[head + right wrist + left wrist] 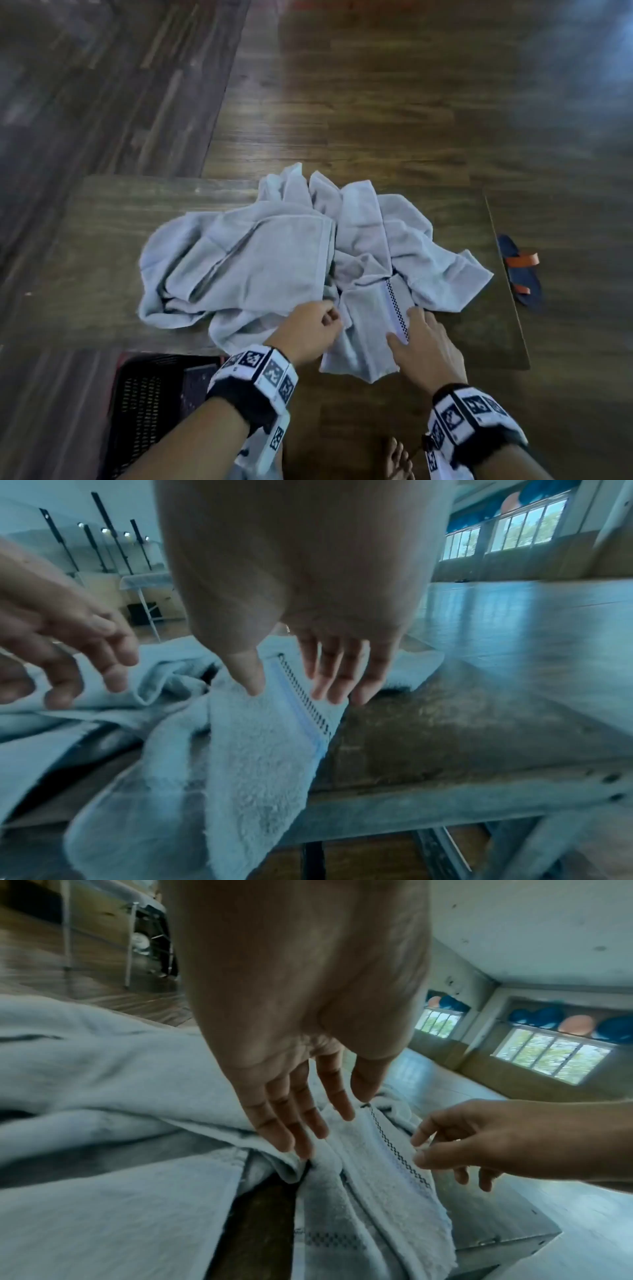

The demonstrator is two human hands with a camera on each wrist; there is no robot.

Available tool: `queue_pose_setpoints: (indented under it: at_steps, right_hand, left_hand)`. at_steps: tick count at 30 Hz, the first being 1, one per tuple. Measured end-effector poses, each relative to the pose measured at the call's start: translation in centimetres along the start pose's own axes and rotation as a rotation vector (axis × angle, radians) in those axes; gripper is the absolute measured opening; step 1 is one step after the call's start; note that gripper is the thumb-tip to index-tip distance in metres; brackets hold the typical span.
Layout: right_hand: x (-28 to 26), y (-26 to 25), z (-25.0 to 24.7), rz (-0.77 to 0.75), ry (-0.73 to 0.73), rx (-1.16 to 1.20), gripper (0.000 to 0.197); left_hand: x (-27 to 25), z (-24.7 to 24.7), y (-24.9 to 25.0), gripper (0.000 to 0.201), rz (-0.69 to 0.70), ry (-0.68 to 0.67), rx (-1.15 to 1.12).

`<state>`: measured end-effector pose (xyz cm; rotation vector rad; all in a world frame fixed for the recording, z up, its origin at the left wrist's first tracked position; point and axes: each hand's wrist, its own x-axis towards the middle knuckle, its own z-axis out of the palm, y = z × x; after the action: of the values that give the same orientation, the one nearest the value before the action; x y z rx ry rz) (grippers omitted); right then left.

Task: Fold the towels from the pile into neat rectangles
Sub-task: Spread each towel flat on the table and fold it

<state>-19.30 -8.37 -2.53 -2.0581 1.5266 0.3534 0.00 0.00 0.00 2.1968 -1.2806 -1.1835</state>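
Note:
A heap of pale grey towels (260, 253) lies crumpled on the wooden table (102, 240). One towel with a dark checked border strip (366, 325) (377, 1191) (260, 750) sits at the front of the heap, and its end hangs over the table's near edge. My left hand (330, 317) (318, 1123) is at this towel's left side, fingers extended and their tips touching a fold. My right hand (411, 325) (294, 688) is at the checked border, with its thumb on the terry side and its fingers spread past the edge. Neither hand pinches the cloth.
A black mesh basket (147, 404) stands on the floor at the lower left, below the table edge. A dark sandal with orange straps (520, 270) lies on the floor past the table's right edge. A bare foot (397, 459) shows at the bottom.

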Motion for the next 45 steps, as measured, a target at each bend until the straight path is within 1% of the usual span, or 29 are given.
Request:
queue_pose_setpoints:
  at_steps: [2, 3, 5, 6, 7, 8, 10, 12, 13, 14, 16, 17, 21, 23, 24, 25, 27, 28, 29, 30, 31, 33, 34, 36, 39, 41, 42, 43, 45]
  right_hand:
    - [1.1, 0.3, 1.8, 0.067, 0.125, -0.002, 0.064]
    - [1.8, 0.5, 2.5, 0.055, 0.165, -0.009, 0.062]
    - [2.8, 1.3, 3.5, -0.017, 0.242, 0.021, 0.037]
    - [3.2, 1.6, 3.8, -0.049, 0.262, 0.03, 0.025]
    - [3.5, 2.2, 4.0, -0.084, 0.276, 0.045, 0.021]
    - [3.9, 2.6, 4.0, -0.109, 0.283, 0.079, 0.022]
    - [4.2, 2.7, 3.9, -0.191, 0.315, 0.248, 0.025]
    - [3.8, 2.5, 3.7, -0.298, 0.376, 0.457, 0.022]
    - [3.1, 2.3, 3.5, -0.344, 0.403, 0.535, 0.02]
    - [2.3, 2.1, 3.3, -0.379, 0.417, 0.604, 0.018]
    - [0.3, 1.7, 2.9, -0.391, 0.422, 0.744, 0.017]
    - [-0.6, 1.5, 2.8, -0.395, 0.406, 0.797, 0.017]
    - [-3.8, 1.2, 2.4, -0.458, 0.297, 0.872, 0.007]
    - [-5.5, 1.2, 1.8, -0.479, 0.235, 0.868, 0.012]
    - [-6.2, 1.3, 1.4, -0.506, 0.26, 0.844, 0.02]
    - [-7.1, 1.2, 0.9, -0.548, 0.334, 0.811, 0.03]
    - [-8.6, 1.0, -0.7, -0.634, 0.489, 0.711, 0.056]
    - [-9.4, 0.7, -1.6, -0.678, 0.527, 0.657, 0.07]
    - [-10.1, 0.3, -2.6, -0.725, 0.551, 0.603, 0.076]
    - [-10.7, -0.1, -3.6, -0.771, 0.574, 0.552, 0.072]
    - [-11.1, -0.4, -4.6, -0.802, 0.585, 0.505, 0.059]
    - [-11.7, -0.9, -6.5, -0.79, 0.595, 0.423, 0.024]
    - [-12.0, -1.0, -7.2, -0.774, 0.621, 0.397, 0.017]
    - [-12.6, -1.0, -8.2, -0.756, 0.711, 0.375, 0.02]
    - [-13.9, -1.0, -9.5, -0.763, 0.934, 0.421, 0.019]
    - [-14.9, -0.7, -10.7, -0.715, 1.066, 0.503, 0.017]
    - [-15.3, -0.5, -11.4, -0.678, 1.082, 0.533, 0.016]
    - [-15.9, -0.3, -12.1, -0.626, 1.05, 0.532, 0.015]
    - [-16.8, 0.2, -13.3, -0.487, 0.932, 0.445, 0.015]
  left_hand:
    - [2.1, 2.0, -0.7, 0.015, 0.056, 0.012, 0.03]
    - [3.3, 2.9, -1.1, 0.014, 0.08, 0.026, 0.053]
    - [5.1, 4.4, -1.6, 0.018, 0.09, 0.069, 0.142]
    - [5.6, 5.0, -1.8, 0.025, 0.089, 0.101, 0.196]
    - [6.0, 5.6, -2.0, 0.034, 0.088, 0.131, 0.236]
    - [6.3, 6.0, -2.1, 0.047, 0.099, 0.159, 0.249]
    - [6.6, 6.4, -1.9, 0.067, 0.115, 0.188, 0.253]
    - [5.8, 6.6, -1.3, 0.072, 0.144, 0.201, 0.184]
    - [5.1, 6.6, -1.2, 0.067, 0.17, 0.208, 0.085]
    - [4.1, 6.7, -1.0, 0.058, 0.207, 0.212, -0.044]
    - [1.7, 6.5, -0.2, 0.038, 0.28, 0.244, -0.255]
    - [0.6, 6.3, 0.0, 0.033, 0.312, 0.28, -0.306]
    - [-2.7, 4.7, 1.9, 0.021, 0.425, 0.505, -0.291]
    - [-4.4, 3.4, 3.3, 0.013, 0.487, 0.555, -0.303]
    - [-5.2, 2.8, 3.9, 0.01, 0.528, 0.55, -0.292]
    - [-6.2, 2.2, 4.7, 0.007, 0.58, 0.518, -0.26]
    - [-7.8, 1.1, 6.3, 0.006, 0.68, 0.393, -0.193]
    - [-8.7, 0.6, 7.1, 0.006, 0.709, 0.316, -0.172]
    - [-9.5, 0.2, 7.9, 0.006, 0.732, 0.246, -0.15]
    - [-10.1, -0.2, 8.6, 0.008, 0.748, 0.197, -0.124]
    - [-10.7, -0.6, 9.1, 0.009, 0.76, 0.168, -0.097]
    - [-11.3, -1.4, 9.3, 0.016, 0.769, 0.169, -0.049]
    - [-11.5, -1.6, 9.1, 0.023, 0.766, 0.194, -0.028]
    - [-11.5, -1.9, 7.9, 0.033, 0.737, 0.299, 0.032]
    - [-11.3, -2.4, 5.5, 0.014, 0.641, 0.476, 0.157]
    - [-11.6, -3.0, 4.6, 0.03, 0.534, 0.55, 0.168]
    - [-12.1, -3.6, 4.6, 0.033, 0.522, 0.583, 0.123]
    - [-12.6, -4.3, 5.0, 0.031, 0.531, 0.63, 0.066]
    - [-14.0, -6.0, 6.5, 0.017, 0.546, 0.763, -0.015]
